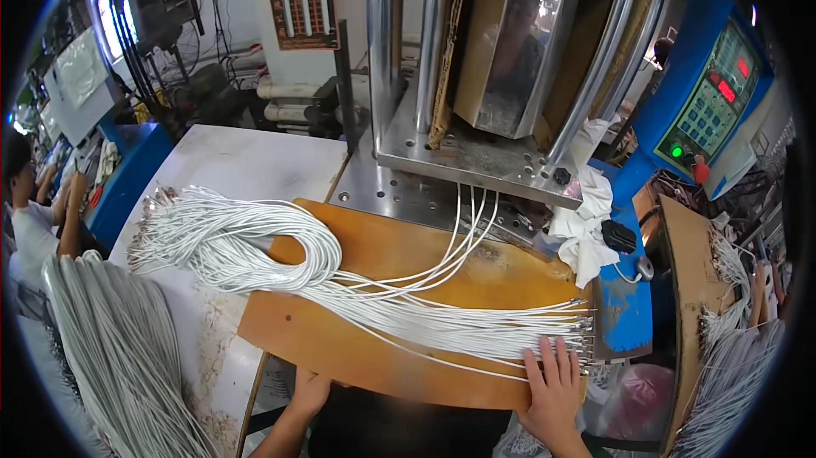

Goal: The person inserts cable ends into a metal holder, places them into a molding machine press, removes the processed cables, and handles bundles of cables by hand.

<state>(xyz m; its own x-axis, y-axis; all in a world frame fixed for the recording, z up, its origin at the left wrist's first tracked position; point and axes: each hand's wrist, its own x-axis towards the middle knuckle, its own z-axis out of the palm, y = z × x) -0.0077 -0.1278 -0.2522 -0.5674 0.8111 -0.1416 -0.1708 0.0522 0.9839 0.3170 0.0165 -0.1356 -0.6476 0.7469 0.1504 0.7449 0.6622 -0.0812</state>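
Observation:
A bundle of white cables [442,319] lies across an orange-brown board [340,343], its metal-tipped ends at the board's right end. My right hand [552,386] rests on those ends near the board's front right corner, its fingers stretched out flat. At the front left edge of the board is my left hand [311,390]; its fingers are hidden, so I cannot see whether it grips the edge. Toward the left the cables curl into a loop [319,245], with more tips at the far left. A few cables run up under the press's metal plate [484,171].
Beyond the board stands a press with steel columns [384,50]. A blue control box [710,93] with lit red digits is at the right, above crumpled white paper [582,233]. Another cable bundle [119,339] hangs at the left. A person [38,229] sits far left.

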